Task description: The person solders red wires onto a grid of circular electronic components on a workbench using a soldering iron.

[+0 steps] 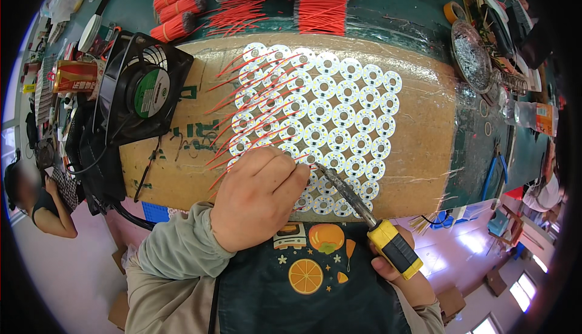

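Left hand (257, 197) pinching a thin red wire (267, 143) on the round white boards (339, 115), right hand (403, 273) gripping a yellow soldering iron (370, 222), tip touching a board beside the left fingers

The left hand (257, 197) sits curled near the middle of the view, knuckles up, fingers pinched together and pointing toward two o'clock. Its sleeved forearm runs back toward seven o'clock. The right hand (400, 270) lies at about five o'clock from the left, mostly hidden, fingers wrapped closed in a grip, thumb tip showing below.
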`<state>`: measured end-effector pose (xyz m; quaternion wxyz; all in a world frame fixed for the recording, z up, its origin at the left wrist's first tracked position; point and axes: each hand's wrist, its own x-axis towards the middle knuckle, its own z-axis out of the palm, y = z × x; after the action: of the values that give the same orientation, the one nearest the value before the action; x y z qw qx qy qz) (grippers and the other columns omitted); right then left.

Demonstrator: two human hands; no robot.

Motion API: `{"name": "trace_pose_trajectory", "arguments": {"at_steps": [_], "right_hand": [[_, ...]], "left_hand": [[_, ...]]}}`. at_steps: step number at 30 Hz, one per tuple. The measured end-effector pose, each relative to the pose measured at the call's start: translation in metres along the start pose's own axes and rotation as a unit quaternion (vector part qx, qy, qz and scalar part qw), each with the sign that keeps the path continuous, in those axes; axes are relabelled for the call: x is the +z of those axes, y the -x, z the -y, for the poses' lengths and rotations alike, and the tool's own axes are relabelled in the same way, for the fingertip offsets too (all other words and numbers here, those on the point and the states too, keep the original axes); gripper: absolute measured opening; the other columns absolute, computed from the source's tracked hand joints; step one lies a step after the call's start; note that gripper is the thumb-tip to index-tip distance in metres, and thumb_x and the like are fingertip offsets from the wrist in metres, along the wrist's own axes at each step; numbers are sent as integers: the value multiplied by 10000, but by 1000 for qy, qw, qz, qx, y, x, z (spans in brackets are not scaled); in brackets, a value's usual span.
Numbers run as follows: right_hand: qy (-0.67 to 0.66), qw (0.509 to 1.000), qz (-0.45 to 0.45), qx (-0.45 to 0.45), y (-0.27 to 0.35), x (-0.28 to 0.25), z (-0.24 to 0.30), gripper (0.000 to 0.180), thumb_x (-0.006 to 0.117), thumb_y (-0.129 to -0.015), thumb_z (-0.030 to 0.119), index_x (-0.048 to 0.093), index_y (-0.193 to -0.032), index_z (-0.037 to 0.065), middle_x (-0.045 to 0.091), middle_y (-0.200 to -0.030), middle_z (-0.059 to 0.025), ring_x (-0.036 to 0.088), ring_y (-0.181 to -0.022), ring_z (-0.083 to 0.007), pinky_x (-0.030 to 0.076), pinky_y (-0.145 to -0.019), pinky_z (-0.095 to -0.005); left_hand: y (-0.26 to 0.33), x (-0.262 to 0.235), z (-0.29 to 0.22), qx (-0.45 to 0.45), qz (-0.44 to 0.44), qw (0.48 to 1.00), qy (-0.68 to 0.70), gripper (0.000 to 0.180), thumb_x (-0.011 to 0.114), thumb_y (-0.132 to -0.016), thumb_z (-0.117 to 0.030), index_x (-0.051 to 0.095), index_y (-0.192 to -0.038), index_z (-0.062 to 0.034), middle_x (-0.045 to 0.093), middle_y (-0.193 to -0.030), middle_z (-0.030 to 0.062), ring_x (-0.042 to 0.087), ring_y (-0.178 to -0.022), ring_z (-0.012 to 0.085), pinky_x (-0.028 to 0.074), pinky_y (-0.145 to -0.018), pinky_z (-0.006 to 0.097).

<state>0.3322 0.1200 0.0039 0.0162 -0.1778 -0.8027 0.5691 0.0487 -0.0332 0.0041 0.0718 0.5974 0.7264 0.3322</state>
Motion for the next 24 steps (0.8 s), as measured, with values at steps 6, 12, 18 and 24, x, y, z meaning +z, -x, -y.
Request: {"name": "trace_pose_trajectory", "arguments": {"at_steps": [6,12,18,24], "right_hand": [[-95,991,-5,90,1,-3,10,558,790,-797,487,675,-1054,5,690,-863,-132,680,-708,-321,532,-637,-374],[-110,991,-18,80,7,-4,6,567,808,-774,467,675,-1088,14,702,-926,-142,691,-763,-335,540,-671,-374],[-102,987,54,108,4,-13,2,588,871,-712,391,668,-1110,10,685,-978,-142,682,-818,-338,530,-711,-373],[-128,988,42,77,-12,-5,6,635,878,-696,414,659,-1131,8,684,-978,-141,686,-821,-337,527,-702,-375]], "left_hand": [[1,0,1,-1,2,1000,-3,354,699,-656,43,702,-1006,-8,596,-882,70,615,-834,258,501,-733,370],[0,-1,1,-4,9,1000,2,350,698,-659,47,703,-1004,-12,597,-884,71,618,-838,258,502,-735,371],[4,-9,0,-11,29,999,16,345,697,-659,50,704,-998,-17,599,-887,72,616,-828,262,503,-726,374],[-2,-19,3,-36,27,997,69,318,720,-685,62,709,-989,-34,604,-881,77,613,-819,269,497,-718,386]]}}
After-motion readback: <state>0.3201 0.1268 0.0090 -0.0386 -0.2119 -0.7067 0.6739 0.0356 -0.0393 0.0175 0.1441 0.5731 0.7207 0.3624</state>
